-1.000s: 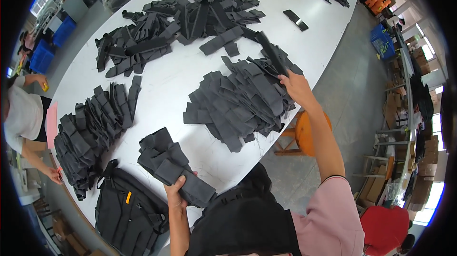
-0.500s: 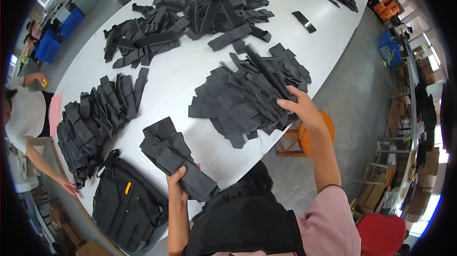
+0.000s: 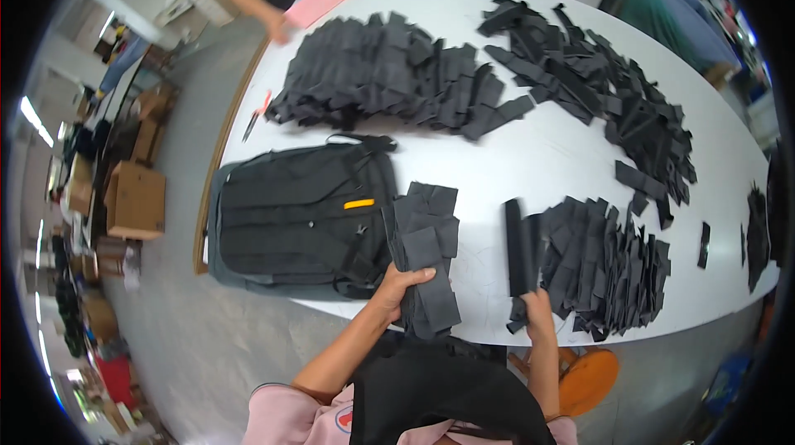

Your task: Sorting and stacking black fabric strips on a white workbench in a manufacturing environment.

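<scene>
My left hand (image 3: pixel 404 286) is closed around a stack of dark grey fabric strips (image 3: pixel 429 238), its thumb lying across the top piece. The strips overlap unevenly and fan out at the far end. My right hand (image 3: pixel 539 312) grips the near end of a black fabric strip (image 3: pixel 519 246), which stands out lengthwise away from me and is slightly blurred. That strip is at the left edge of a pile of similar fabric strips (image 3: pixel 604 267). Some fingers of the right hand are hidden. A black backpack (image 3: pixel 290 221) with an orange tab lies just left of the held stack.
Beyond the backpack is a long row of fabric strips (image 3: pixel 373 68); a loose heap of strips (image 3: pixel 613 89) spreads at the far right. Orange-handled scissors (image 3: pixel 255 118) lie near the white table's (image 3: pixel 472 168) left edge. Another person's hand (image 3: pixel 278 29) is beside a pink sheet (image 3: pixel 323 3). An orange stool (image 3: pixel 590 380) stands below.
The view has swung to the left. My right hand has moved from the pile's right part to its left edge, with a strip in it. My left hand still holds the stack.
</scene>
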`<state>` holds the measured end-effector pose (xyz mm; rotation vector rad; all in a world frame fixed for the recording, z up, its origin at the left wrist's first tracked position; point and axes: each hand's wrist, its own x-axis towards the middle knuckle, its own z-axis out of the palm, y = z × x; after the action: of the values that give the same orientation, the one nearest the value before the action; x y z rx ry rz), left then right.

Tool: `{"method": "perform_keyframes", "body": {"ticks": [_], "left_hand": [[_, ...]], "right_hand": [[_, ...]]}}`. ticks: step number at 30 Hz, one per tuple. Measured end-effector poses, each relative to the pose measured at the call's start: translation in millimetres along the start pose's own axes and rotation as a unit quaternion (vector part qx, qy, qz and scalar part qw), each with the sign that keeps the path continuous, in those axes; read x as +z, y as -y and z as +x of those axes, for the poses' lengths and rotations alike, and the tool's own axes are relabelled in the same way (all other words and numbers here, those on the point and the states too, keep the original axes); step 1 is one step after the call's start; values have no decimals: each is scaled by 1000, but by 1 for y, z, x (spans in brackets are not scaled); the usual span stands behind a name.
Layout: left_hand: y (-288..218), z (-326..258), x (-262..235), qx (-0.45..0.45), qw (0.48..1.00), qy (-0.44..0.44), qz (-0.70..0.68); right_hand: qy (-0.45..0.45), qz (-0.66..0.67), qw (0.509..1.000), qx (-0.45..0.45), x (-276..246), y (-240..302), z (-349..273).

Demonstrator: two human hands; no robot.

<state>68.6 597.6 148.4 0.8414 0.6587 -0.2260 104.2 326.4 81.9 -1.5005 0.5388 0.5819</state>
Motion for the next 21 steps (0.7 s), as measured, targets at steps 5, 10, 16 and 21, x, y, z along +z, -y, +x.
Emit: {"method": "perform_keyframes", "body": {"ticks": [5,10,16,21], "left_hand": [[-25,-5,-17,-38,996,39,-68],[-51,7,-35,-31,987,117,-102],[-94,33,-59,-15,982,186,-32],[-181,39,-51,67,989,131,-9]], "right_hand": [[-39,-273,961,31,8,-12,26],[50,-2,995,-89,94,67,-20],[227,-353,875,-240,195,95,-21],[329,-299,848,-288,245,159,-28]]}}
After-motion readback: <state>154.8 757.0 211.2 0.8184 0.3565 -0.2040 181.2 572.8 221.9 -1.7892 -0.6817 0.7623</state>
